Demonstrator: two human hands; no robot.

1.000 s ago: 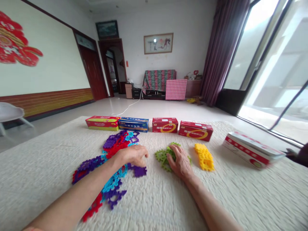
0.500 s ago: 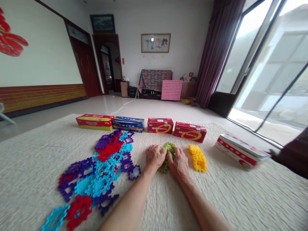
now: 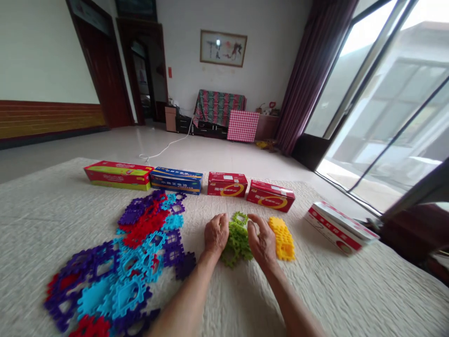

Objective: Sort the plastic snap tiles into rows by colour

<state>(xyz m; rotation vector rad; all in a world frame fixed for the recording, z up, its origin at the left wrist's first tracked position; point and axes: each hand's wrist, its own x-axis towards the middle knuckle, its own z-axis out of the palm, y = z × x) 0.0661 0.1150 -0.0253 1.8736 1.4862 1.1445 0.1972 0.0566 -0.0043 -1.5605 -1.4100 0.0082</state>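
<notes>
Green toothed plastic building pieces (image 3: 237, 243) lie in a loose pile on the pale cover between my two hands. My left hand (image 3: 216, 235) is at the left side of the pile, fingers held upward and grasping nothing that shows. On the other side, my right hand (image 3: 262, 238) is open, its thumb and fingers apart, with the green pieces at its inner edge. Whether either palm touches the pile I cannot tell. Just right of my right hand, yellow pieces (image 3: 281, 238) lie in a neat overlapping stack.
Purple pieces (image 3: 173, 250), red pieces (image 3: 145, 226) and light-blue pieces (image 3: 128, 295) form a spread heap on the left. Behind stand a red-and-yellow box (image 3: 119, 176), a blue box (image 3: 176, 181) and two red boxes (image 3: 227, 185). A white-and-red box (image 3: 340, 228) sits at right.
My hands have lifted off the green pieces and moved apart to either side, so more of the pile shows. The camera view has tilted down and shifted.
</notes>
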